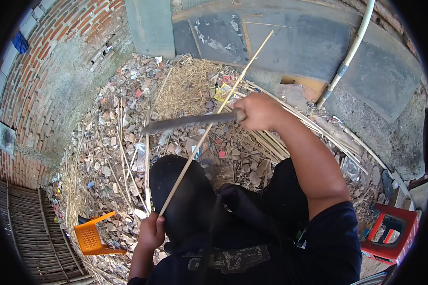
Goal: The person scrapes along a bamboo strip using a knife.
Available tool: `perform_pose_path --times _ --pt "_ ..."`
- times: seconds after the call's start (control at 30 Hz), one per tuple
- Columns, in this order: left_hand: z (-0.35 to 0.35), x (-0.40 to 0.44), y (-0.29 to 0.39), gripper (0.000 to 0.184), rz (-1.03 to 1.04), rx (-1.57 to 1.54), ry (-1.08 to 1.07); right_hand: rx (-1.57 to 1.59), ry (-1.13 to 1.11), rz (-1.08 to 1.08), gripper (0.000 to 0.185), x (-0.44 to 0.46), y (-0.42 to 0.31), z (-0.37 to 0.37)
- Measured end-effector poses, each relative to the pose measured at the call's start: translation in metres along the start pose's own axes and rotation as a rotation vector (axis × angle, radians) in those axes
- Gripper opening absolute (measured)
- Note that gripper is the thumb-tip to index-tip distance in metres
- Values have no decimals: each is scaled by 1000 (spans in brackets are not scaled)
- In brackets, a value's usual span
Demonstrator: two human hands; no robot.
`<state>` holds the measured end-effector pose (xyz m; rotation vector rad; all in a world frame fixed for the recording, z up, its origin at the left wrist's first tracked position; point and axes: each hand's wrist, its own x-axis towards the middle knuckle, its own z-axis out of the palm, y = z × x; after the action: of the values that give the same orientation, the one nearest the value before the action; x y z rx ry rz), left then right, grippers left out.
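My left hand is closed around the lower end of a long bamboo strip, which slants up and away to the right. Gripped in my right hand is the handle of a machete. Its dark blade points left and crosses the strip at about mid-length; whether the two touch I cannot tell. A second pale strip ends close to my left hand, and whether the hand holds it too is unclear. My dark-clothed knee lies beneath the slanted strip.
Rubble covers the ground, with a heap of shavings ahead. Several bamboo strips lie at the right. An orange plastic chair is at the left, a red crate at the right. A pipe leans by the far wall.
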<state>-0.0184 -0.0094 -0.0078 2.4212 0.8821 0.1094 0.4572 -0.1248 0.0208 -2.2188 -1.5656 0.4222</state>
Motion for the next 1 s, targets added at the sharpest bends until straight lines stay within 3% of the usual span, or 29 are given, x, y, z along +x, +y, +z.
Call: perform_pose_path --times 0.1,0.23,0.33,0.43,0.57,0.6,0.8,0.9,0.93,1.0 --pt "-3 0 7 40 -46 -47 -13 242 85 204 22 17 29 6" --pt "-5 -3 7 42 -20 5 13 80 188 101 24 12 27 9" --pt "-4 -2 1 42 -10 -17 -10 -84 -10 27 25 -5 -7 -4" --pt "-7 1 3 41 -29 -97 -32 101 22 41 24 6 19 6" --pt "-12 1 3 41 -32 -99 -46 213 197 239 24 17 57 6" --pt "-15 1 7 40 -57 -93 -70 211 141 248 28 12 48 -1" --pt "-7 2 9 39 -9 -19 -18 -163 91 -20 29 -5 9 -10" --pt "-2 -1 3 38 -20 4 11 166 87 246 29 8 38 -16" --pt "-4 -1 6 39 -29 -17 12 290 160 249 32 16 66 -7" --pt "-8 -1 9 40 -24 -39 11 223 241 242 31 10 68 -10"
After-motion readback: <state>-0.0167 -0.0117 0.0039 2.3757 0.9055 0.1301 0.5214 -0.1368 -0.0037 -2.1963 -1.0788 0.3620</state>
